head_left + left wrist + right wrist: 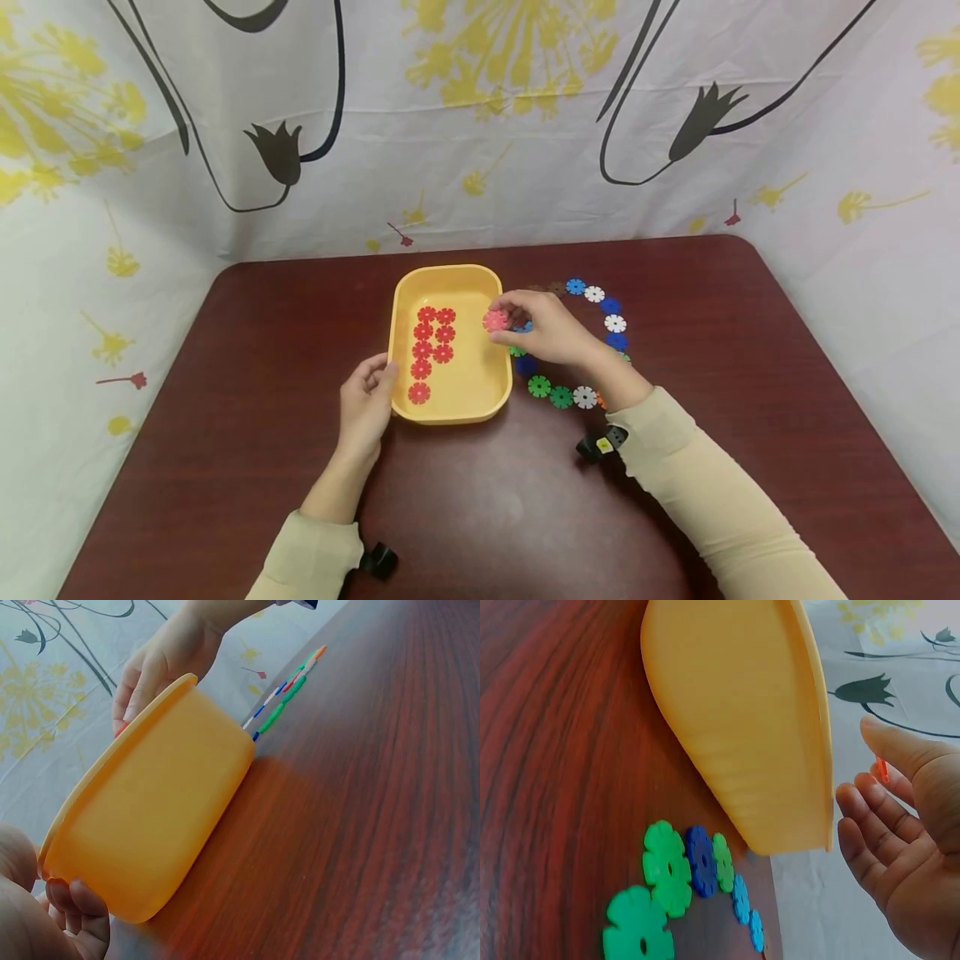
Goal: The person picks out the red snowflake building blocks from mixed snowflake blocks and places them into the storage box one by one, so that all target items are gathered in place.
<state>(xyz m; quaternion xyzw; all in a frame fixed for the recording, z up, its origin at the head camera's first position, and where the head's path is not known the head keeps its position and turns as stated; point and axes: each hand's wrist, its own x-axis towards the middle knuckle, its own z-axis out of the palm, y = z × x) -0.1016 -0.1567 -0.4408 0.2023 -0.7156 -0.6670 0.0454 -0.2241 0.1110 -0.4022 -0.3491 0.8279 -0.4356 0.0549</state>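
Note:
A yellow plastic tray (472,387) stands on the table, its left rim gripped by my left hand (367,403), thumb on the edge and fingers curled at the outer wall. Inside it, several red notched plastic discs (422,350) lie in a long column, with a shorter column beside its upper part. Over the tray's right rim, my right hand (546,327) pinches another red disc (494,321) between thumb and fingers. In the right wrist view only an edge of that red disc (883,769) shows at the fingers.
Right of the tray, a ring of discs in blue, white, green and other colours (561,397) lies on the dark red-brown table (247,400); my right hand and forearm cover part of it. A patterned white cloth (480,192) hangs behind the table's far edge.

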